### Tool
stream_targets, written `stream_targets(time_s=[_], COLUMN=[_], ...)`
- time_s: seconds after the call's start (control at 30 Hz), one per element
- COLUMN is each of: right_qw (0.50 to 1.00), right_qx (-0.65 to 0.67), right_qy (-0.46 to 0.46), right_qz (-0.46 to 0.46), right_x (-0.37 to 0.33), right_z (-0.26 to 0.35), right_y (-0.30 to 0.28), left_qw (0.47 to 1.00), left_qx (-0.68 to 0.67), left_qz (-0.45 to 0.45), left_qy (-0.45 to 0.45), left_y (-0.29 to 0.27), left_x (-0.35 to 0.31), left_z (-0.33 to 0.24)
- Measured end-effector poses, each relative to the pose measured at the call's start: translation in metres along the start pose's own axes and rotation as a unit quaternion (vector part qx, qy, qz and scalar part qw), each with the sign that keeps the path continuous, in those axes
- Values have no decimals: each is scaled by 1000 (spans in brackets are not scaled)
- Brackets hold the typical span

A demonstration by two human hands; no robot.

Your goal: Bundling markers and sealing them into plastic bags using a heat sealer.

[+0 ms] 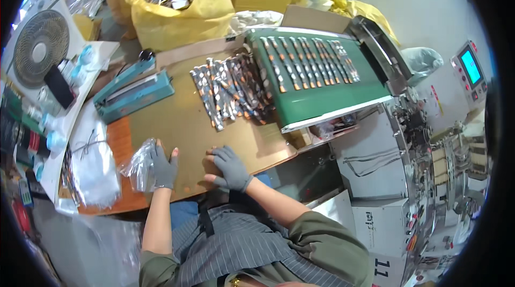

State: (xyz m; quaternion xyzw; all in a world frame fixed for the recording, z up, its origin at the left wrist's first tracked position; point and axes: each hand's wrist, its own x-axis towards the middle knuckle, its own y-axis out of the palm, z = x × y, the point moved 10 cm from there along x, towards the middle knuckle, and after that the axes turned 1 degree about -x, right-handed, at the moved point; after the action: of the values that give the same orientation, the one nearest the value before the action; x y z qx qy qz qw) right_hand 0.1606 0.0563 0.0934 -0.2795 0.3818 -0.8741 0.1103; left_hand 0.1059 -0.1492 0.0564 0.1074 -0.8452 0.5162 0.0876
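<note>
My left hand (pixel 164 168), in a grey glove with bare fingertips, holds a crumpled clear plastic bag (pixel 140 165) near the front of the table, its fingers over the bag's right side. To its right, my right hand (pixel 230 169), gloved the same way, is over the brown cardboard sheet (pixel 185 121) with fingers apart and nothing in them. Beyond the right hand lies a pile of slim wrapped sticks (pixel 230 88) in dark, orange and silver wrapping. More such sticks (pixel 308 62) lie in a row across a green conveyor belt (pixel 332 97).
A teal bag sealer (pixel 134 97) stands at the table's back left. Flat clear bags (pixel 96 164) lie at the left edge, beside a white shelf (pixel 80 102) with a fan (pixel 40 46). Behind is a yellow sack (pixel 182 24) of sticks. Machinery with a lit screen (pixel 470 67) is at right.
</note>
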Motion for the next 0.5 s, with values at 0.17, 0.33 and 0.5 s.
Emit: stream_targets(time_s=[0.17,0.33,0.5], right_qw=[992,935,733], right_qx=[17,-194,-301], right_qy=[53,9,561], right_qz=[-114,-297,-241], right_x=[4,55,-41], right_z=[-23,-101,-372], right_y=[-111,-263,-420], left_qw=[998,1000,998], left_qx=[-23,-10,-42], left_qz=[52,22,47], left_qy=[13,15,21], left_y=[14,5,6], left_x=[15,7,16], left_z=[-27,-6,-24])
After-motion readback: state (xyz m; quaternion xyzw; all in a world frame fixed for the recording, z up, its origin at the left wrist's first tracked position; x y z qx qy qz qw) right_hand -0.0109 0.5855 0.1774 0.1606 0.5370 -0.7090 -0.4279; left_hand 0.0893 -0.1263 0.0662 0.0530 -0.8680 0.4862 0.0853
